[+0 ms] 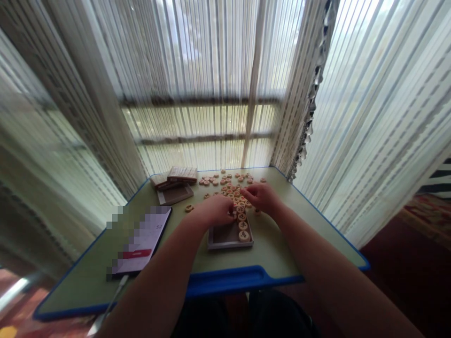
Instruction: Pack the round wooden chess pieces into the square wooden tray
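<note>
A shallow box (pixel 225 245) lies near the table's front edge, with several round wooden pieces in a column along its right side; the nearest piece (pixel 244 235) bears a dark character. My left hand (pixel 216 210) is over the box's far left part, its fingers curled together beside the column; what they hold, if anything, is too small to make out. My right hand (pixel 260 195) is beyond the box to the right, fingertips pinched at the pile of loose pieces (pixel 229 191). Whatever is between those fingertips cannot be made out.
More boxes (pixel 182 174) are stacked at the back left, beside an open tray (pixel 175 193). A tablet (pixel 146 241) with a cable lies at the left. The table (pixel 292 253) has a blue rim; curtains hang behind it.
</note>
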The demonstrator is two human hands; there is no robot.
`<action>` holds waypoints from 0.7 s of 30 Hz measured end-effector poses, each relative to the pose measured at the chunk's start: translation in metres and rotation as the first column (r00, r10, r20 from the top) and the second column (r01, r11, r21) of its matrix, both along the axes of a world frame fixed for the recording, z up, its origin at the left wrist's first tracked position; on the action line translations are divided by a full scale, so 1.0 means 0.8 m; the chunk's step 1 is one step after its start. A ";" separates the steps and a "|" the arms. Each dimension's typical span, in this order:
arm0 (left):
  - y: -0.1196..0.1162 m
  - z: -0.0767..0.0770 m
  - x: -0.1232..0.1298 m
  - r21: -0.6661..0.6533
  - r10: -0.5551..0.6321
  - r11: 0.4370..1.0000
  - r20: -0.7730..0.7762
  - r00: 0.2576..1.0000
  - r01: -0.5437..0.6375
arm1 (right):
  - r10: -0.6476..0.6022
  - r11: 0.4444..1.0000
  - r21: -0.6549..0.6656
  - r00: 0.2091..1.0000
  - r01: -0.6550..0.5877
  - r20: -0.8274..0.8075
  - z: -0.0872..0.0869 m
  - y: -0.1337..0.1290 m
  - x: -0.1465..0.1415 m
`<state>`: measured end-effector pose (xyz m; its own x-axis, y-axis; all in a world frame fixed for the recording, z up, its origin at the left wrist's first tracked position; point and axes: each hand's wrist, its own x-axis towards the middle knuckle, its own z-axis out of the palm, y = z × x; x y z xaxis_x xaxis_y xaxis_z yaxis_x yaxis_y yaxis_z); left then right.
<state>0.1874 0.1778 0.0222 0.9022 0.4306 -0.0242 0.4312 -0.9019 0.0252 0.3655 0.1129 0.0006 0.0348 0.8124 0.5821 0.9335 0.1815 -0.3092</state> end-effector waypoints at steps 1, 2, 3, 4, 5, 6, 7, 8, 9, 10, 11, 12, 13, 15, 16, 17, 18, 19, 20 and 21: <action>0.000 0.000 0.000 0.013 0.021 1.000 -0.006 1.000 -0.021 | 0.005 1.000 -0.005 1.000 -0.005 0.003 -0.001 0.000 0.000; 0.001 0.000 0.001 0.031 0.043 0.999 -0.011 0.999 -0.043 | 0.009 1.000 -0.009 1.000 -0.009 0.006 -0.001 0.001 0.000; 0.001 0.001 0.001 0.050 0.062 0.997 -0.009 0.998 -0.061 | 0.009 1.000 -0.015 1.000 -0.009 0.009 -0.002 0.002 0.001; 0.002 0.001 0.001 0.068 0.076 0.995 -0.005 0.997 -0.076 | 0.005 1.000 -0.019 1.000 -0.005 0.010 -0.004 0.002 0.001; 0.002 0.002 0.002 0.080 0.086 0.993 0.000 0.996 -0.085 | -0.001 1.000 -0.021 1.000 0.001 0.010 -0.004 0.003 0.001; 0.002 0.003 0.002 0.087 0.093 0.992 0.002 0.996 -0.093 | -0.008 1.000 -0.023 1.000 0.009 0.010 -0.005 0.004 0.002; 0.001 0.003 0.002 0.090 0.101 0.991 0.001 0.995 -0.100 | -0.013 1.000 -0.027 1.000 0.013 0.011 -0.006 0.005 0.002; 0.000 0.004 0.002 0.090 0.106 0.990 0.001 0.994 -0.105 | -0.015 0.999 -0.032 1.000 0.016 0.011 -0.006 0.005 0.002; -0.001 0.005 0.001 0.087 0.109 0.990 -0.002 0.994 -0.108 | -0.016 0.999 -0.037 1.000 0.016 0.013 -0.006 0.005 0.002; -0.002 0.006 0.001 0.083 0.109 0.991 -0.003 0.994 -0.109 | -0.016 0.999 -0.038 1.000 0.016 0.014 -0.005 0.005 0.002; -0.003 0.007 0.001 0.081 0.106 0.991 -0.001 0.994 -0.106 | -0.014 0.999 -0.038 1.000 0.015 0.015 -0.004 0.005 0.002; -0.004 0.008 0.000 0.081 0.100 0.992 0.002 0.995 -0.100 | -0.012 0.999 -0.034 1.000 0.013 0.016 -0.004 0.004 0.001; -0.005 0.008 0.001 0.084 0.094 0.992 0.005 0.996 -0.094 | -0.010 1.000 -0.029 1.000 0.011 0.017 -0.003 0.004 0.001; -0.005 0.008 0.002 0.097 0.086 0.992 0.000 0.996 -0.086 | -0.007 1.000 -0.024 1.000 0.008 0.021 -0.003 0.003 0.000; -0.005 0.008 0.003 0.106 0.086 0.991 -0.001 0.996 -0.085 | -0.007 1.000 -0.025 1.000 0.008 0.026 -0.003 0.003 0.000; -0.005 0.008 0.004 0.113 0.086 0.990 -0.001 0.996 -0.085 | -0.009 1.000 -0.027 0.999 0.010 0.031 -0.003 0.003 0.000; -0.005 0.007 0.005 0.115 0.085 0.990 0.000 0.996 -0.085 | -0.012 1.000 -0.028 0.999 0.013 0.037 -0.003 0.003 0.000; -0.005 0.007 0.006 0.112 0.083 0.990 0.002 0.997 -0.083 | -0.014 0.999 -0.029 0.999 0.015 0.042 -0.004 0.003 0.000; -0.005 0.007 0.006 0.107 0.079 0.991 0.005 0.997 -0.080 | -0.015 0.999 -0.030 0.999 0.017 0.045 -0.003 0.003 0.000; -0.005 0.007 0.007 0.101 0.075 0.992 0.007 0.997 -0.075 | -0.016 0.999 -0.030 0.999 0.018 0.045 -0.003 0.003 0.000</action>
